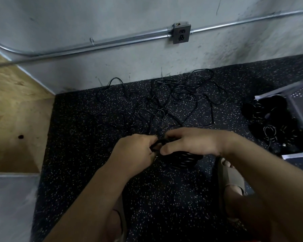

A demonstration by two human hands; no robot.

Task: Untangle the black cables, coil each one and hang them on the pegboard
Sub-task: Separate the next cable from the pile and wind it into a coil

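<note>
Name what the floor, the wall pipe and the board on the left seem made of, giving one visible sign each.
Floor: probably rubber matting, matt black with pale flecks. Wall pipe: metal, likely galvanised steel; dull silver sheen. Board: plywood or similar, unfinished; tan with grain and a dark knot.

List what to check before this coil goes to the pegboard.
1. Left hand grips the coil: ok.
2. Right hand grips the coil: ok.
3. Loops bunched together: ok; they hang under the right hand.
4. Coil free of the tangle: cannot tell; dark strands run from the hands toward it.
5. Free hook on the pegboard: cannot tell; only part of it shows.
</note>
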